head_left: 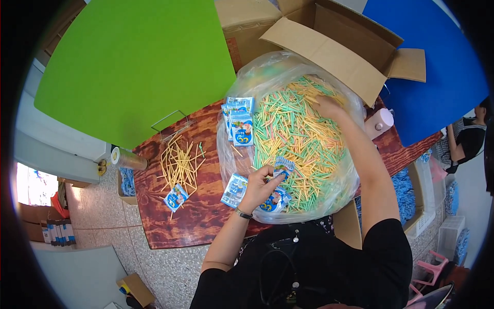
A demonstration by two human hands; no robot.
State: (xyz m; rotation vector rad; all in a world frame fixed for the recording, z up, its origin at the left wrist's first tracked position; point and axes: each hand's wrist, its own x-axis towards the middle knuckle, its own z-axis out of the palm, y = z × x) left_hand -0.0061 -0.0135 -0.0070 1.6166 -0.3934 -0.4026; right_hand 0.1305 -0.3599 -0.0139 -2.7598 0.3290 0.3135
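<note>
On the red-brown table (pixel 154 224), open clear bag (pixel 227 154) full of thin sticks (pixel 301 149), mostly yellow and green, some pink. Left hand (pixel 261 186) is over the near-left part of the sticks, thumb and index closed on a small packet (pixel 283 166). Right hand (pixel 327 107) is at the far-right part of the sticks, fingertips down among the yellow ones; can't tell if they grip any. Pale packet (pixel 234 190) just left of the left hand, blue packet (pixel 275 200) just right of it. Packet stack (pixel 241 129) sits at the bag's left side, overlapping. Left of the bag, a loose pile (pixel 180 165) of yellow sticks on the table, one more packet at its near end. Open carton (pixel 329 56) behind the bag, pink bottle (pixel 380 122) to its right.
</note>
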